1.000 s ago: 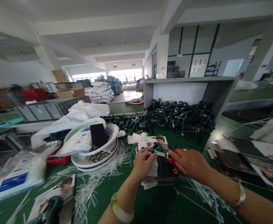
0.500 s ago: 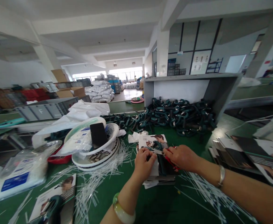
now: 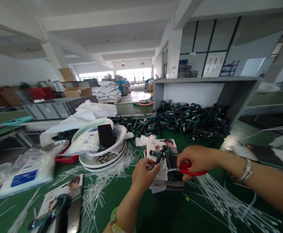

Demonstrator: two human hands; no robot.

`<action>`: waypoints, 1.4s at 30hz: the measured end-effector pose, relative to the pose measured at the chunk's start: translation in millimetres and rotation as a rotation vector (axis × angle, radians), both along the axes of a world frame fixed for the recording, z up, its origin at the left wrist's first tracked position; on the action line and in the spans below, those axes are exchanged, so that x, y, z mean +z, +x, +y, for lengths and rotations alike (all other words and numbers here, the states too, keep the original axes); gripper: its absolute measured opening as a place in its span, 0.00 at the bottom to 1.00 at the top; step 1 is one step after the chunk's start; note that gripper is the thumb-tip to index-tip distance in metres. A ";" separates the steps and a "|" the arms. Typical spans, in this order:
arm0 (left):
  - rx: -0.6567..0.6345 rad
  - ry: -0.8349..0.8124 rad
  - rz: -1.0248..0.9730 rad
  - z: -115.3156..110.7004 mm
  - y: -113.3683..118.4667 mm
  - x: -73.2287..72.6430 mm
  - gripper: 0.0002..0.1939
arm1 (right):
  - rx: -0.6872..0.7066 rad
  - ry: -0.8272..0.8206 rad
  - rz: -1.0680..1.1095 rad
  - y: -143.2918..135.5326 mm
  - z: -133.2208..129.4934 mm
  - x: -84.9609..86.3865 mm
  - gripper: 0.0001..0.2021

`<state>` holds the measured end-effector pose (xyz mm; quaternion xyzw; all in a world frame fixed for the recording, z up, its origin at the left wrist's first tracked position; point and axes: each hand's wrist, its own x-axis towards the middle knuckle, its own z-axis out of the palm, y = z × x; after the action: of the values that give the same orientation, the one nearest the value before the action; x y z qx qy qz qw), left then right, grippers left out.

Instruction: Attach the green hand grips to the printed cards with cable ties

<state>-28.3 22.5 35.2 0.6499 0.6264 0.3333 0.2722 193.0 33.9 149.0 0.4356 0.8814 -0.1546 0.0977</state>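
Observation:
My right hand (image 3: pixel 199 160) grips red-handled scissors (image 3: pixel 192 169). Their metal blades point left, over the front of a stack of printed cards (image 3: pixel 167 185). A dark green C-shaped tool (image 3: pixel 167 153) with a dark handle lies on the top card. At the tool's left side my left hand (image 3: pixel 143 174) is closed, thumb against fingers, close to the scissor tips; what it pinches is hidden. Near the bottom left, a similar green tool (image 3: pixel 59 207) rests on another printed card (image 3: pixel 76 191).
Many green tools (image 3: pixel 180 119) pile in and before a grey crate (image 3: pixel 243 100) on its side. Thin white plastic strips (image 3: pixel 219 197) lie on both sides. Stacked white bowls (image 3: pixel 100 166) hold metal parts, with a phone (image 3: pixel 106 137) on top. Printed cards (image 3: pixel 262 153) sit at right.
The scissors have dropped lower and turned, their red handles now pointing right. My left hand has moved slightly left and down over the card. The whole view has shifted a little.

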 end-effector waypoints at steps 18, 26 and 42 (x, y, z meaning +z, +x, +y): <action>-0.194 -0.005 -0.092 16.0 -8.4 -7.5 0.16 | -0.018 -0.488 -0.054 -34.8 57.9 -3.2 0.30; -0.253 0.027 -0.029 20.9 -11.8 -3.3 0.16 | 0.077 -0.389 0.009 -33.2 55.2 -6.0 0.24; -0.021 0.057 -0.019 14.4 -52.5 -7.9 0.20 | -0.667 0.204 -0.053 136.0 25.9 -98.8 0.10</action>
<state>-80.8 36.9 27.3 0.6607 0.6074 0.3541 0.2629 329.0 59.8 50.3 0.7110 0.6986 -0.0779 0.0208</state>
